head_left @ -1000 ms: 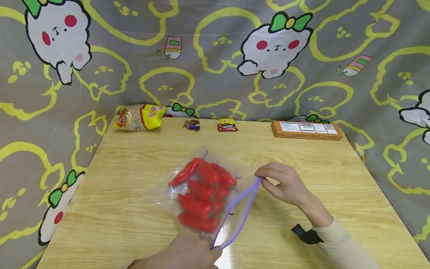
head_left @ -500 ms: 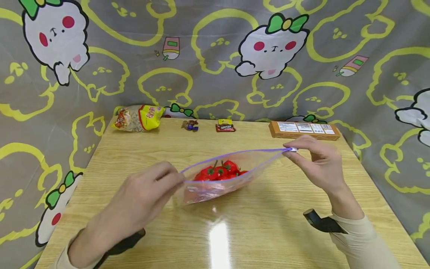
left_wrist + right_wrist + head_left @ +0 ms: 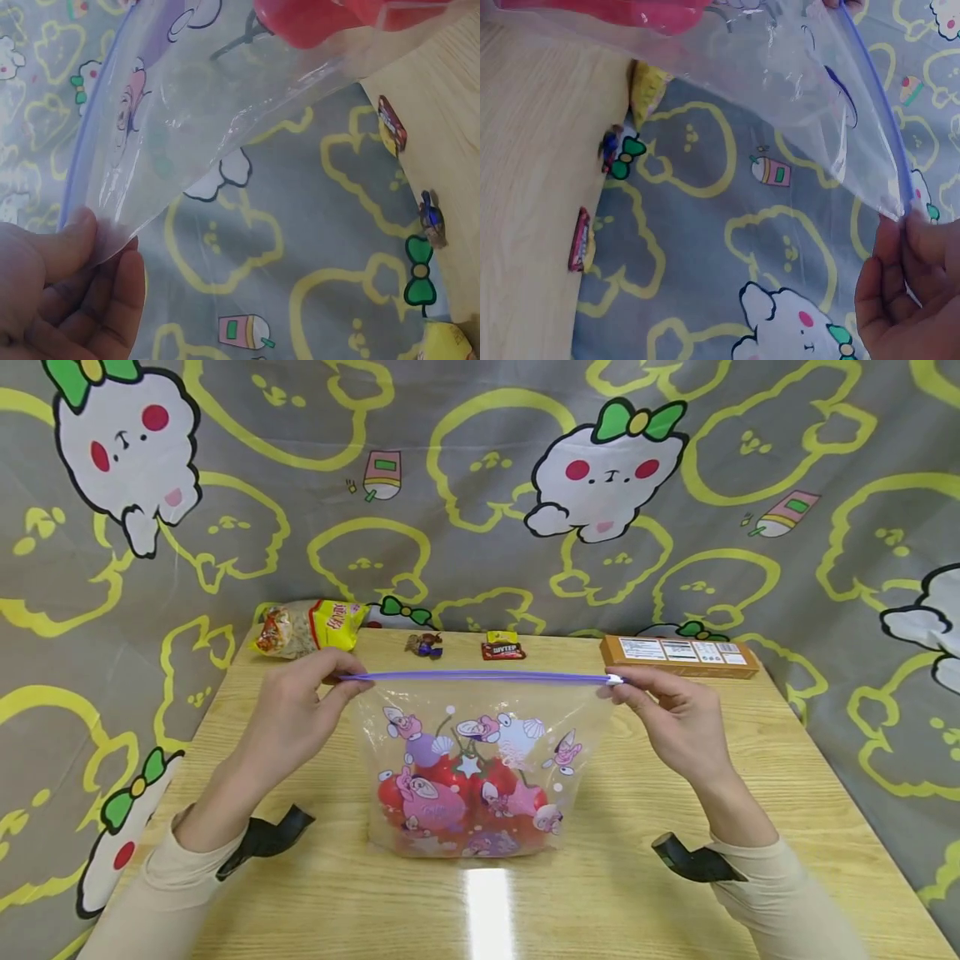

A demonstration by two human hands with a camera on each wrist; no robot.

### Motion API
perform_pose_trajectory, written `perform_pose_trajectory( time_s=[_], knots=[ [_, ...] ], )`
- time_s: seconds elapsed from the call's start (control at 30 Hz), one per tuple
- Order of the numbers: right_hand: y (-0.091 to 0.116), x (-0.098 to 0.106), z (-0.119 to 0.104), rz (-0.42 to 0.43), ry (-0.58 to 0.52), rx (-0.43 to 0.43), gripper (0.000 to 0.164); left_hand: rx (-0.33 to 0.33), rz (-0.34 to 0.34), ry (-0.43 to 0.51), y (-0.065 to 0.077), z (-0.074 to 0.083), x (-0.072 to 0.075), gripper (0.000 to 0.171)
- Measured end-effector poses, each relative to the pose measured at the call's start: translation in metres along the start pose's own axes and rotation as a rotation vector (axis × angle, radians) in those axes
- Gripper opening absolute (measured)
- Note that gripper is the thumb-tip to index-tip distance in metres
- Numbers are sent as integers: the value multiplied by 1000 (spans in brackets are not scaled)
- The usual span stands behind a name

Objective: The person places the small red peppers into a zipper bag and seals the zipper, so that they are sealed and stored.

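Facing headward only, bag's (image 3: 480, 760) cartoon print.

Light wood-grain table (image 3: 675, 893) with a bright glare streak at the near edge, backed and flanked by a grey cloth backdrop (image 3: 480, 527) printed with yellow bunny outlines, white bunnies with green bows and small drink cups.
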State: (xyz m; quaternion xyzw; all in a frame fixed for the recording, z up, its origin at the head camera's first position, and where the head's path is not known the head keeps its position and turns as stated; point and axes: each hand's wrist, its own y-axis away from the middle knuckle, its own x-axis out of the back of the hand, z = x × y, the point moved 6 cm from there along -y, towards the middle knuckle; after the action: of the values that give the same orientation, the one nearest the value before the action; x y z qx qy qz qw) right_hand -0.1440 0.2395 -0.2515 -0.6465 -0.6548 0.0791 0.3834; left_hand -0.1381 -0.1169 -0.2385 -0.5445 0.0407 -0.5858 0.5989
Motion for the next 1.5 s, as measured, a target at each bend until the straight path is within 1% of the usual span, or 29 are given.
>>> perform_pose_trajectory(
  time_s=[0.17, 0.23, 0.33, 0.47, 0.57, 0.6, 0.63, 0.7, 0.73, 0.8, 0.83, 0.87, 0.9, 0.93, 1.0, 1.07, 1.13, 1.23, 1.37, 1.43, 1.5],
  knots=[
    [-1, 3, -2, 105, 50, -31, 12, 74, -3, 8, -1, -8, -2, 9],
    [-2, 3, -4, 126, 47, -51, 9, 99, -9, 7, -2, -11, -3, 8],
    [-2, 1, -12, 129, 39, -79, 6, 126, -19, -1, -4, -15, -6, 7],
    [-1, -2, -21, 110, 13, -85, 6, 151, -28, -11, -5, -18, -8, 8],
    [0, -3, -18, 95, -18, -80, 7, 170, -54, -44, -5, -17, -9, 8],
    [1, -3, -16, 90, -34, -77, 8, 162, -64, -67, -6, -15, -10, 10],
    [1, -3, -13, 84, -44, -67, 9, 134, -68, -93, -7, -11, -10, 13],
    [2, -3, -9, 72, -70, -50, 9, 30, -66, -126, -13, 5, -14, 22],
    [3, -4, -8, 65, -70, -35, 9, -37, -66, -136, -17, 17, -17, 27],
    [3, -5, -7, 57, -81, -14, 9, -180, -68, -118, -28, 45, -29, 34],
    [3, -6, -8, 55, -82, -11, 9, -243, -86, -103, -34, 60, -38, 35],
    [3, -7, -8, 52, -84, -8, 9, -287, -121, -89, -41, 74, -49, 34],
    [3, -8, -10, 50, -81, -3, 10, -312, -169, -85, -48, 87, -61, 34],
    [3, -9, -11, 49, -80, 0, 9, -329, -218, -91, -54, 98, -73, 32],
    [3, -11, -14, 42, -73, 13, 9, -344, -322, -125, -65, 115, -98, 31],
    [4, -13, -16, 34, -65, 34, 6, -354, -407, -174, -73, 125, -117, 30],
    [5, -14, -16, 28, -60, 55, 5, -363, -448, -192, -77, 130, -130, 27],
    [6, -14, -14, 28, -70, 86, 7, -374, -441, -160, -81, 133, -137, 21],
    [6, -15, -14, 33, -77, 109, 16, -364, -419, -106, -83, 133, -137, 16],
    [6, -15, -13, 42, -66, 109, 18, -368, -429, -101, -82, 133, -137, 15],
    [7, -15, -14, 47, -51, 108, 17, -386, -438, -107, -81, 135, -139, 16]
  ],
)
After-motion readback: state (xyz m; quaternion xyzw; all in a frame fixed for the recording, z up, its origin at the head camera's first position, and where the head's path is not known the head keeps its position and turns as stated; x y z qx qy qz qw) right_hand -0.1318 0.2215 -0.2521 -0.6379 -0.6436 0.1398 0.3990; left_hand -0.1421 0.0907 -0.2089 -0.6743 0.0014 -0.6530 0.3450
